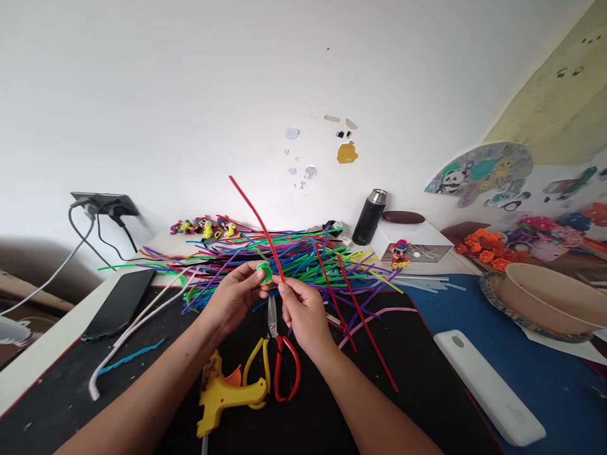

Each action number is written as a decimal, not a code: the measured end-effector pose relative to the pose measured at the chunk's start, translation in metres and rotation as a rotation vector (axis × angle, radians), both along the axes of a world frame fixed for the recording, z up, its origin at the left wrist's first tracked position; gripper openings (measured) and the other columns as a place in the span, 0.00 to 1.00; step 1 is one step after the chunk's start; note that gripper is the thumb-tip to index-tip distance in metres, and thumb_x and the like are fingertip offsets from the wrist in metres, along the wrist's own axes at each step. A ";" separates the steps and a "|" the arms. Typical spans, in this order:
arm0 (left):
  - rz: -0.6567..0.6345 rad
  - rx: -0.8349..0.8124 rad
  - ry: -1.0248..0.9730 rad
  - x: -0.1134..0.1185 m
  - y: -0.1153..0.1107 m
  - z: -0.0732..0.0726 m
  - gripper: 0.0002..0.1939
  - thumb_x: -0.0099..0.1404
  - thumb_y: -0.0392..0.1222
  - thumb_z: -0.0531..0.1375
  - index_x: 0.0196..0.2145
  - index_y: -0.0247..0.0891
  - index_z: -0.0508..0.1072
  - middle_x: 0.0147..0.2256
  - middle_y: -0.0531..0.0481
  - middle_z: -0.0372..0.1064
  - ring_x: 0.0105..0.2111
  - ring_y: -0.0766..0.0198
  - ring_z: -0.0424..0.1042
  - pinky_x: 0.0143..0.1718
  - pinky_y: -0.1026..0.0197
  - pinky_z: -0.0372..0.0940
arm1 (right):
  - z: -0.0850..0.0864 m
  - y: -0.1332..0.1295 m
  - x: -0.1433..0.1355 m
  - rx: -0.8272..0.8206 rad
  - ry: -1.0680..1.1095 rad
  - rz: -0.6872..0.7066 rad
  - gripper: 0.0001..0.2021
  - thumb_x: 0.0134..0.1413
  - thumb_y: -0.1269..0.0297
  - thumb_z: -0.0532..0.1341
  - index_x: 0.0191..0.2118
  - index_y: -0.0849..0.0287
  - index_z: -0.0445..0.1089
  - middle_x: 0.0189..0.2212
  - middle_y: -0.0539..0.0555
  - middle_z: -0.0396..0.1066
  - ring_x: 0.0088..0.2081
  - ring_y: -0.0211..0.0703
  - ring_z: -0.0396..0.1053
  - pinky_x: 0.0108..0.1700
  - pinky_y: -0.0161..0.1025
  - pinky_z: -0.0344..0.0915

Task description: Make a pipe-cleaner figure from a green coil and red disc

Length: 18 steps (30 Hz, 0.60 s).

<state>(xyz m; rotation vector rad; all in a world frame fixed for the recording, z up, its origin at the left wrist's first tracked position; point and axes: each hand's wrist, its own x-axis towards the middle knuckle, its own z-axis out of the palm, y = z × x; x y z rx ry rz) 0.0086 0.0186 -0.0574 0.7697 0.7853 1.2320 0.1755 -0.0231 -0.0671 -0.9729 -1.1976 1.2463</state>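
My left hand pinches a small green piece with some orange at its lower edge; it looks made of coiled pipe cleaner. Close against it, my right hand grips a long red pipe cleaner near its lower end, the rest slanting up and left. Its end near the green piece is partly hidden by my fingers. Below my hands lie scissors with one red and one yellow handle, blades pointing away. A yellow glue gun rests left of them on the black mat.
Behind my hands spreads a heap of colourful pipe cleaners. A phone and small figures are at the left. A black thermos, white box, white device and beige bowl stand or lie at the right.
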 end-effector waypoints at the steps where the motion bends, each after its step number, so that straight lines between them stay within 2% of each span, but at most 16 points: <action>1: 0.001 0.001 0.004 0.000 0.000 0.000 0.26 0.44 0.45 0.86 0.37 0.32 0.85 0.30 0.48 0.81 0.23 0.67 0.77 0.27 0.67 0.77 | -0.001 0.000 -0.001 0.001 0.002 0.002 0.26 0.67 0.43 0.64 0.53 0.61 0.84 0.15 0.42 0.59 0.17 0.35 0.53 0.22 0.35 0.50; 5: 0.013 0.001 0.004 0.001 0.000 0.003 0.26 0.46 0.45 0.86 0.39 0.32 0.85 0.30 0.47 0.80 0.25 0.66 0.77 0.27 0.67 0.76 | -0.002 0.000 -0.001 0.004 -0.006 0.015 0.27 0.67 0.41 0.64 0.52 0.61 0.84 0.15 0.42 0.58 0.17 0.35 0.53 0.21 0.35 0.50; 9: 0.050 0.012 0.010 -0.001 -0.001 0.010 0.24 0.46 0.47 0.85 0.37 0.35 0.84 0.30 0.49 0.78 0.28 0.63 0.77 0.25 0.66 0.73 | 0.001 0.004 0.005 -0.022 -0.012 -0.005 0.27 0.65 0.38 0.65 0.46 0.61 0.83 0.14 0.42 0.58 0.17 0.35 0.53 0.21 0.35 0.50; 14: 0.032 0.100 0.097 -0.009 -0.004 0.027 0.23 0.53 0.53 0.81 0.39 0.36 0.84 0.45 0.41 0.83 0.29 0.63 0.77 0.26 0.65 0.71 | 0.005 0.007 0.010 -0.069 -0.021 0.069 0.29 0.59 0.32 0.66 0.36 0.59 0.79 0.14 0.42 0.56 0.16 0.35 0.53 0.20 0.36 0.48; 18: -0.069 0.141 0.160 -0.011 -0.004 0.046 0.22 0.55 0.54 0.80 0.42 0.39 0.84 0.50 0.40 0.82 0.29 0.61 0.78 0.27 0.62 0.72 | 0.006 0.006 0.012 -0.051 -0.092 0.132 0.28 0.62 0.33 0.65 0.32 0.58 0.77 0.16 0.43 0.60 0.16 0.35 0.55 0.21 0.35 0.49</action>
